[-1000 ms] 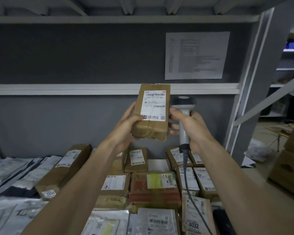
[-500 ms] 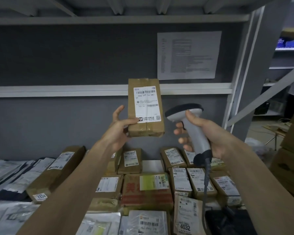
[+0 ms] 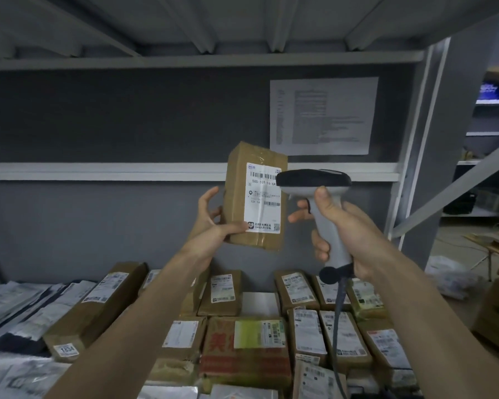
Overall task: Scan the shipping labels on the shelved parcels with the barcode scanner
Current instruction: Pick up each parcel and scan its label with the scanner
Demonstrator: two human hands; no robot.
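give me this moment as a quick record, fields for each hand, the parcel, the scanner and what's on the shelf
left hand: left hand holds the brown parcel up by its lower left corner, thumb on the front
parcel: upright, slightly tilted, white shipping label facing the camera
right hand: right hand grips the handle of the barcode scanner
scanner: grey, dark head beside the label, overlapping its upper right edge in view; cable hangs below
shelf: labelled cardboard parcels and grey mailer bags lying below
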